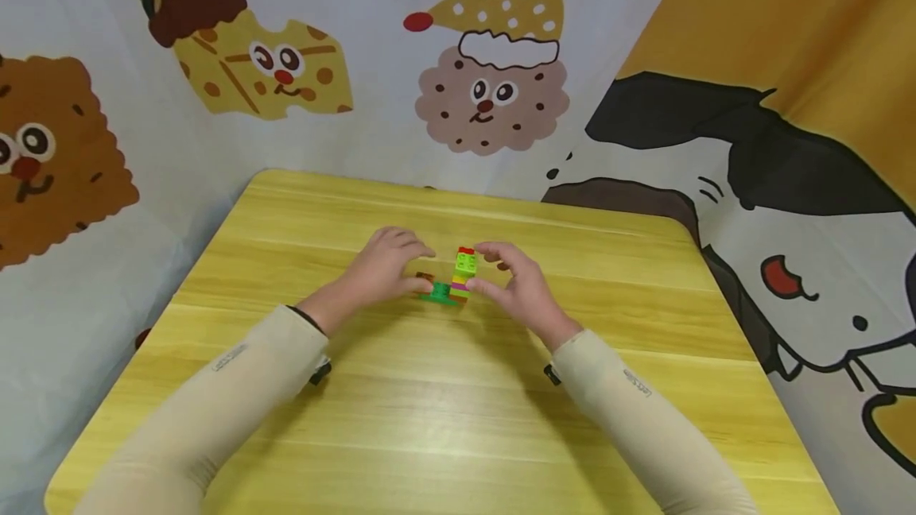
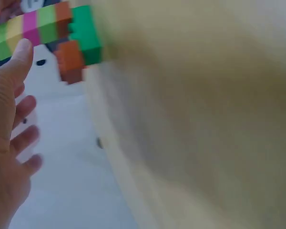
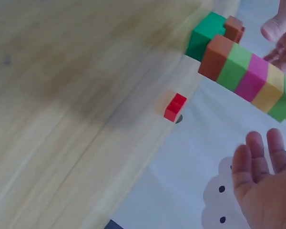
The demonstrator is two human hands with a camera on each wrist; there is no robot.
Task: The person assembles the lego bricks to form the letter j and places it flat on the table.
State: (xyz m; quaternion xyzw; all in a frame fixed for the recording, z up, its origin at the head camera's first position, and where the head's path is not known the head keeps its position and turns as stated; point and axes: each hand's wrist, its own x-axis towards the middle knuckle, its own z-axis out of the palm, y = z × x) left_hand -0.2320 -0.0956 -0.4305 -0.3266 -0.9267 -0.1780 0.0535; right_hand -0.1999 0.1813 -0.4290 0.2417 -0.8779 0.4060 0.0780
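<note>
A toy-block build stands on the table between both hands. Its base is a green block (image 1: pixel 440 292), with a brown block (image 2: pixel 70 61) on one end. On the other end rises a stacked tower (image 3: pixel 248 74) of brown, light green, magenta, yellow and light green blocks. My left hand (image 1: pixel 390 267) is left of the build, thumb toward it and fingers loosely bent, gripping nothing. To the right, my right hand (image 1: pixel 521 286) has its fingers spread and apart from the tower in the right wrist view. A loose red block (image 3: pixel 175 107) lies behind the tower.
The wooden table (image 1: pixel 444 412) has its far edge a short way beyond the build. A printed cloth (image 1: pixel 386 141) with cartoon figures hangs behind it. Sleeves cover both forearms, with small dark devices at the wrists.
</note>
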